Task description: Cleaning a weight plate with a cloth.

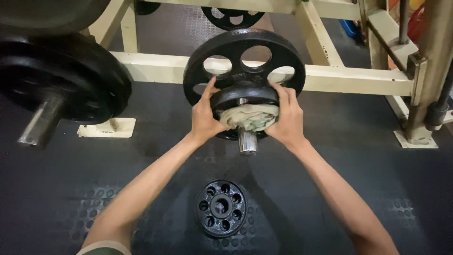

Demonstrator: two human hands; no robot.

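Left hand (pixel 204 118) and right hand (pixel 287 119) clasp the small plate (pixel 244 96), seemingly cloth-wrapped, and should keep it square on the bar sleeve (pixel 247 140).

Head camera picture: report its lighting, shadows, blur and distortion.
Head view: dim, warm light; the left hand and right hand and the small black iron weight plate they grip look sharp. The round black holed plate on the dark rubber floor catches slight glare, with soft shadow beside it. Wide-angle bending shows at the cream steel rack edges.
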